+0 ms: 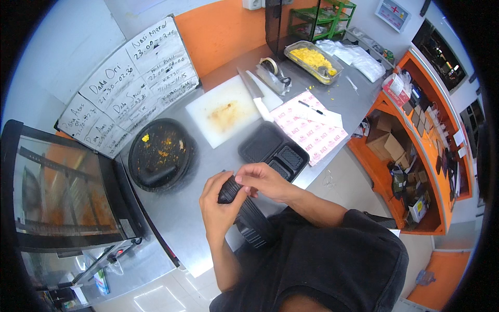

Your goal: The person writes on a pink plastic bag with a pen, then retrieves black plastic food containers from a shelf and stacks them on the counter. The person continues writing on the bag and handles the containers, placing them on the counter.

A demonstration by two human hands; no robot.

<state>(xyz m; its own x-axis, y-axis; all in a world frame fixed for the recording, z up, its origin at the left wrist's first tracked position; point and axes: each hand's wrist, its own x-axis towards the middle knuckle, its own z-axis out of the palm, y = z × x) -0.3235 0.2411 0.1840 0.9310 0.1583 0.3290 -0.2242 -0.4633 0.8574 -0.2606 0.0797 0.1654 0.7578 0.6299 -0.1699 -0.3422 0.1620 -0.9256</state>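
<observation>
A stack of nested black plastic food containers [253,222] stands edge-on close to my body, at the front of the steel table. My left hand [220,199] grips the stack's upper end, thumb on one side and fingers on the other. At the same end, my right hand [263,181] pinches the containers' rims between thumb and fingers. Just beyond my right hand, a single black compartment container [261,142] lies on the table. It partly overlaps a pink-and-white printed wrapping paper [312,136].
Left of my hands sits a round black pan [161,156] with food scraps. A white cutting board [222,113] holds a white-handled knife [253,91]. Farther back are a tape roll [269,66] and a clear tray of yellow food [312,60]. A glass display cabinet [66,187] stands left.
</observation>
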